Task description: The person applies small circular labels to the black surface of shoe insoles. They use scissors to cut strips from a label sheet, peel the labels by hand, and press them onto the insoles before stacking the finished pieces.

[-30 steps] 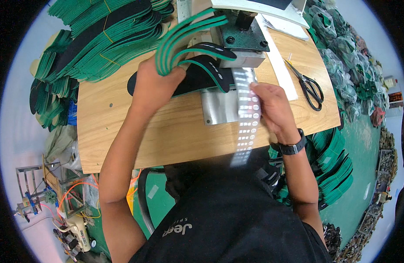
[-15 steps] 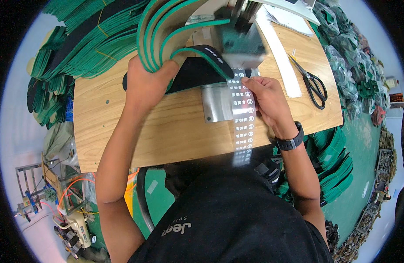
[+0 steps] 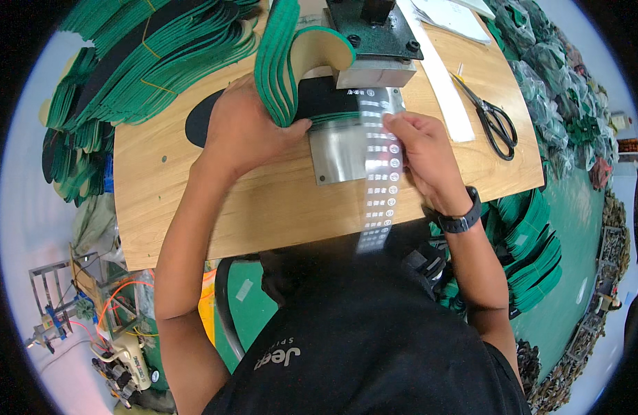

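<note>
My left hand (image 3: 248, 133) is closed round a bunch of shoe insoles (image 3: 274, 72) with green edges, several bent upward over its thumb. One curls over with its tan underside (image 3: 319, 48) showing. Below the bunch, a black insole surface (image 3: 324, 97) lies flat, its end under a clear strip of white printed transfer labels (image 3: 380, 187). My right hand (image 3: 424, 149) pinches this strip by its right edge between thumb and fingers. The strip hangs over the table's front edge, crossing a shiny metal plate (image 3: 338, 158). Just above its far end is the metal block of a press (image 3: 376, 73).
Stacks of green-edged insoles (image 3: 167, 66) tied with yellow string stand at the back left. Black-handled scissors (image 3: 497, 130) and a long white strip (image 3: 440, 76) lie right on the wooden table (image 3: 174, 221). More green pieces (image 3: 523, 249) are beyond its right edge.
The press block, blurred before, is now sharp and stands higher off the plate. A black insole with a white mark, lifted and curled before, is now folded back; flat black insole lies beneath the strip.
</note>
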`<action>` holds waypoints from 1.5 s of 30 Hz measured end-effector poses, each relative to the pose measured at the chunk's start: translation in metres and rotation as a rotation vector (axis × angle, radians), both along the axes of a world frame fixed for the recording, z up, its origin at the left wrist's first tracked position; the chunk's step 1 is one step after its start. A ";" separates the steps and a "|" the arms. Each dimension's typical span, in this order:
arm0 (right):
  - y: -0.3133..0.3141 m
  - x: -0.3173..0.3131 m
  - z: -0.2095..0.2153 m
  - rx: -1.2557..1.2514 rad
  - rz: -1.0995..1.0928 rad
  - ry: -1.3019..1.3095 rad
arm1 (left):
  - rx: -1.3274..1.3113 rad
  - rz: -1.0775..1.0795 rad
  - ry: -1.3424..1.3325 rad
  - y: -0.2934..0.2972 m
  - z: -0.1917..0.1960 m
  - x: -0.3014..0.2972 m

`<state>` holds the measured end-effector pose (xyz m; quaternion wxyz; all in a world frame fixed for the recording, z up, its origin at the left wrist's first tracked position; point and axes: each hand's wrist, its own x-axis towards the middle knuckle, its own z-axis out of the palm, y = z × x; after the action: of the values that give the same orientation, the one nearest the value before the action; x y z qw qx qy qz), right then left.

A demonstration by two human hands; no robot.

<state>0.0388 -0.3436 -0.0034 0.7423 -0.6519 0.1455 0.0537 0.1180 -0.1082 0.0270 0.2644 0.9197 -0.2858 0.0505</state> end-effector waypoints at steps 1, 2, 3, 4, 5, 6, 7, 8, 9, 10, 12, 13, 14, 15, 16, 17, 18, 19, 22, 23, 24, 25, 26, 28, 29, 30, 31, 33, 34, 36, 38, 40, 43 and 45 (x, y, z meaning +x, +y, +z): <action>-0.003 -0.002 0.001 0.035 -0.058 -0.003 | -0.018 0.010 0.019 0.001 -0.001 0.004; -0.007 -0.007 0.002 0.070 -0.114 -0.006 | -0.087 0.018 0.024 0.001 -0.003 0.007; -0.011 -0.010 0.003 0.106 -0.170 -0.010 | -0.157 0.025 0.029 0.002 -0.006 0.010; -0.014 -0.012 0.005 0.106 -0.188 0.022 | -0.224 0.023 0.035 0.001 -0.008 0.011; -0.014 -0.011 0.007 0.086 -0.159 0.029 | -0.228 0.028 0.047 0.002 -0.008 0.012; -0.011 -0.008 0.009 0.067 -0.132 0.036 | -0.232 0.031 0.058 0.002 -0.007 0.012; -0.007 -0.006 0.009 0.051 -0.109 0.046 | -0.231 0.031 0.073 0.003 -0.006 0.011; -0.005 -0.002 0.008 0.021 -0.075 0.028 | -0.280 0.048 0.106 0.002 -0.004 0.010; -0.002 0.002 0.009 0.044 -0.064 0.023 | -0.328 0.066 0.139 0.002 -0.001 0.009; 0.001 0.004 0.008 0.068 -0.048 0.022 | -0.377 0.090 0.177 0.003 0.000 0.007; 0.002 0.002 0.007 0.090 -0.092 -0.020 | -0.506 0.107 0.170 0.005 -0.001 0.008; 0.000 -0.001 0.008 0.085 -0.150 -0.058 | -0.574 0.120 0.169 0.007 -0.001 0.008; -0.002 -0.005 0.010 0.079 -0.207 -0.097 | -0.562 0.157 0.243 0.008 0.004 0.005; -0.006 -0.009 0.011 0.074 -0.264 -0.137 | -0.585 0.154 0.242 0.008 0.005 0.005; -0.006 -0.010 0.015 0.180 -0.320 -0.232 | -0.603 0.154 0.234 0.009 0.007 0.006; -0.002 -0.016 0.023 0.162 -0.433 -0.230 | -0.620 0.153 0.226 0.010 0.007 0.007; 0.005 -0.013 0.023 0.214 -0.467 -0.235 | -0.619 0.174 0.234 0.014 0.007 0.006; 0.007 -0.012 0.024 0.260 -0.517 -0.246 | -0.621 0.176 0.244 0.013 0.006 0.007; 0.009 -0.006 0.005 0.217 -0.290 -0.105 | -0.689 0.146 0.167 0.011 0.000 0.011; 0.010 -0.005 0.006 0.202 -0.242 -0.057 | -0.720 0.134 0.124 0.012 -0.002 0.011; 0.012 -0.004 0.010 0.187 -0.193 -0.010 | -0.716 0.145 0.135 0.012 -0.001 0.010; 0.015 -0.003 0.015 0.169 -0.145 0.038 | -0.714 0.156 0.148 0.012 -0.001 0.010; 0.013 -0.001 0.012 0.145 -0.117 0.044 | -0.712 0.166 0.160 0.013 0.000 0.010; 0.006 0.002 0.011 0.068 -0.039 0.076 | -0.699 0.168 0.249 0.016 0.002 0.011; 0.005 0.004 0.011 0.030 0.001 0.093 | -0.692 0.170 0.293 0.017 0.002 0.011; 0.005 0.007 0.013 0.013 0.006 0.098 | -0.697 0.169 0.253 0.017 0.002 0.012; 0.006 0.008 0.014 0.001 0.012 0.105 | -0.698 0.169 0.216 0.015 0.001 0.011; 0.009 0.011 0.015 -0.020 0.021 0.112 | -0.700 0.164 0.174 0.015 0.000 0.012; 0.010 0.011 0.014 -0.030 0.022 0.111 | -0.702 0.158 0.170 0.016 -0.001 0.012; 0.010 0.011 0.013 -0.030 0.027 0.102 | -0.693 0.150 0.181 0.017 0.000 0.011; 0.012 0.011 0.013 -0.038 0.006 0.113 | -0.675 0.146 0.206 0.018 0.003 0.009; 0.013 0.012 0.014 -0.051 -0.005 0.126 | -0.673 0.158 0.204 0.017 0.001 0.010; 0.012 0.015 0.014 -0.062 -0.013 0.135 | -0.649 0.200 0.220 0.016 0.002 0.009; 0.010 0.019 0.009 -0.047 -0.028 0.127 | -0.651 0.208 0.196 0.013 0.002 0.008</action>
<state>0.0573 -0.3338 0.0058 0.7167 -0.6624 0.2024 0.0812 0.1262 -0.0948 0.0290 0.5632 0.8120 -0.1327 0.0769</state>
